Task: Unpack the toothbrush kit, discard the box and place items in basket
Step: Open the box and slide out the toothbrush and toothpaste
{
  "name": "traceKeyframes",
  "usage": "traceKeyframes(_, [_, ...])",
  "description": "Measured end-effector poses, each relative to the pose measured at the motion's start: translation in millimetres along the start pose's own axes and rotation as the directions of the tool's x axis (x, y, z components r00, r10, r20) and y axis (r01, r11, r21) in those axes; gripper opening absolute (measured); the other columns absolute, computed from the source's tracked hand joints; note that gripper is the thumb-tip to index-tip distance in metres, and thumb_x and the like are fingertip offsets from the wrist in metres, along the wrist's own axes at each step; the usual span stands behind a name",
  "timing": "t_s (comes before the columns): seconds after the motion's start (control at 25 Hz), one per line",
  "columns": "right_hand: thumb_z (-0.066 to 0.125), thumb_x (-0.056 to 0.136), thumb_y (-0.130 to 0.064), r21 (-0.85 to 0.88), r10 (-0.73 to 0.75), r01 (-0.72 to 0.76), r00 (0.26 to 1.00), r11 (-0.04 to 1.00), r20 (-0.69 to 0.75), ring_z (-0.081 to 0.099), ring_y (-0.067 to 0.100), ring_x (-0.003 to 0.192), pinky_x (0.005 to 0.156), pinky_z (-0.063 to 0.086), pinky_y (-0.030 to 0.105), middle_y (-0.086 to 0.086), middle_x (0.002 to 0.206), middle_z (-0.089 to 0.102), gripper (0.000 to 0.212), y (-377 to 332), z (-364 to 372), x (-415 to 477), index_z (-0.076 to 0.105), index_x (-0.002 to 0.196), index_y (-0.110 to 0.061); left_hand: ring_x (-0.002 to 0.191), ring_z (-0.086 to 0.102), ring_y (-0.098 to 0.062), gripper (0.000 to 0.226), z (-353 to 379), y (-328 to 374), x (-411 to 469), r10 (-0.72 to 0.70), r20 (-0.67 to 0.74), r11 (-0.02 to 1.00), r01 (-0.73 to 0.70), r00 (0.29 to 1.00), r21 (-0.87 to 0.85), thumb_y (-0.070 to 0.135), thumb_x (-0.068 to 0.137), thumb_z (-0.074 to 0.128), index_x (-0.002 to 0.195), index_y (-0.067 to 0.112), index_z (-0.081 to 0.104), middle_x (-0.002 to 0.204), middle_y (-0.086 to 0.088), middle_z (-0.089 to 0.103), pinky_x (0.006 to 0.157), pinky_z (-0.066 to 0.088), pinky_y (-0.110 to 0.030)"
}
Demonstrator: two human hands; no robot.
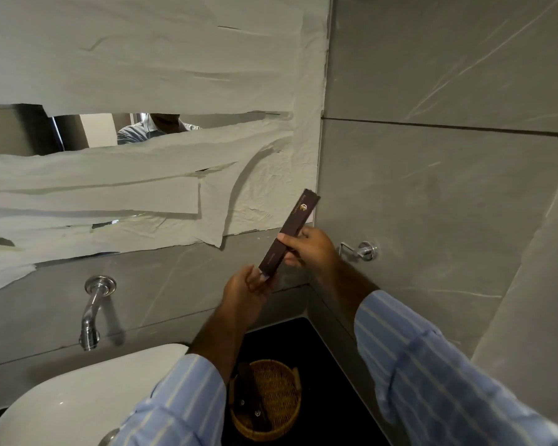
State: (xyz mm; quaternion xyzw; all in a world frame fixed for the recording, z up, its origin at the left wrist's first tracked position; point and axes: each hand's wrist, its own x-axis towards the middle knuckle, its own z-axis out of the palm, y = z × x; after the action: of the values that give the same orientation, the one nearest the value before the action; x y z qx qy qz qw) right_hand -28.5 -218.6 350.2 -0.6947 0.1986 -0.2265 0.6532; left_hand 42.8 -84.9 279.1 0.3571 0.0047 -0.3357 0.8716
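A long, slim dark brown toothbrush kit box point(292, 225) with gold print is held up in front of the wall, tilted with its top end to the upper right. My right hand point(311, 247) grips its middle from the right. My left hand point(247, 289) has its fingers at the box's lower end, where something pale shows at the opening. Below, a round wicker basket point(282, 378) stands on the dark counter, with other dark brown boxes point(253, 400) lying inside it.
A white basin point(87, 387) lies at the lower left under a chrome wall tap point(92, 312). A chrome holder point(361, 249) sticks out of the grey tiled wall right of my hands. The mirror point(126, 128) is mostly covered with paper.
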Motion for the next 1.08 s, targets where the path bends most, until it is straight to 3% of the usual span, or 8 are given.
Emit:
traceKeyframes(0.08, [0.075,0.086,-0.024,-0.099,-0.023,0.024,1.0,0.995,0.013,0.076,0.022,0.081,0.067,0.064,0.032,0.016,0.102,0.075,0.033,-7,-1,4,0.064,0.109,-0.004,0.069,0.068,-0.026,0.027,0,-11,1,-0.001,-0.053,0.998,-0.002,0.999,-0.07,0.013,0.102,0.046,0.086,-0.006,0.057,0.074,-0.019,0.062,0.08,0.059,-0.045])
traceKeyframes(0.16, [0.075,0.086,-0.024,-0.149,-0.027,0.031,0.999,0.988,0.026,0.076,0.022,0.085,0.072,0.064,0.034,0.016,0.104,0.074,0.031,-8,-2,7,0.064,0.108,-0.005,0.089,0.066,-0.03,0.022,-2,-18,0,-0.015,-0.05,0.995,0.01,0.999,-0.098,0.012,0.098,0.054,0.102,-0.009,0.06,0.102,-0.024,0.062,0.064,0.063,-0.038])
traceKeyframes(0.36, [0.076,0.085,-0.018,-0.11,-0.062,0.05,0.992,0.993,-0.11,0.075,0.023,0.082,0.063,0.064,0.033,0.018,0.11,0.071,0.031,-1,-2,6,0.055,0.106,-0.01,0.083,0.076,-0.022,0.024,-20,-26,3,0.048,0.048,0.999,-0.049,0.998,0.015,0.011,0.09,0.068,0.109,-0.003,0.068,0.11,-0.023,0.067,0.067,0.061,-0.028])
traceKeyframes(0.56, [0.083,0.074,-0.001,0.038,-0.082,0.093,0.97,0.995,-0.227,0.075,0.029,0.087,0.064,0.064,0.045,0.017,0.109,0.068,0.111,5,-3,2,0.01,0.149,-0.04,0.092,0.077,-0.019,0.016,-31,-21,-9,0.225,0.109,0.917,-0.248,0.968,0.312,0.008,0.086,0.071,0.1,0.013,0.079,0.102,-0.01,0.078,0.072,0.06,-0.023])
traceKeyframes(0.68, [0.082,0.071,0.007,0.119,-0.025,0.047,0.983,0.992,-0.184,0.07,0.037,0.1,0.067,0.063,0.051,0.025,0.124,0.062,0.126,9,-7,1,0.002,0.146,-0.054,0.087,0.076,-0.019,0.016,-32,-11,-15,0.359,0.115,0.739,-0.357,0.926,0.572,0.014,0.086,0.073,0.097,0.025,0.078,0.097,-0.005,0.079,0.071,0.061,-0.026])
traceKeyframes(0.8, [0.076,0.077,0.007,0.197,-0.01,0.044,0.985,0.979,-0.17,0.073,0.034,0.088,0.059,0.064,0.042,0.03,0.117,0.064,0.11,14,-11,-2,0.01,0.144,-0.052,0.082,0.076,-0.016,0.014,-36,5,-18,0.413,0.161,0.592,-0.398,0.896,0.7,0.018,0.086,0.074,0.092,0.029,0.078,0.097,-0.002,0.079,0.075,0.061,-0.028])
traceKeyframes(0.92, [0.07,0.083,0.004,0.26,-0.043,0.103,0.973,0.96,-0.226,0.075,0.035,0.081,0.061,0.064,0.041,0.031,0.106,0.067,0.078,17,-17,-4,0.027,0.129,-0.043,0.087,0.077,-0.027,0.015,-45,16,-20,0.376,0.208,0.625,-0.413,0.903,0.662,0.013,0.084,0.075,0.097,0.019,0.081,0.098,-0.01,0.079,0.082,0.061,-0.037])
traceKeyframes(1.08, [0.075,0.082,-0.002,0.25,0.001,0.072,0.96,0.965,-0.278,0.075,0.033,0.087,0.071,0.064,0.045,0.027,0.113,0.064,0.053,20,-32,1,0.036,0.108,-0.029,0.083,0.075,-0.032,0.014,-59,24,-17,0.34,0.236,0.646,-0.408,0.91,0.645,0.009,0.083,0.076,0.093,0.017,0.082,0.092,-0.013,0.08,0.085,0.06,-0.041])
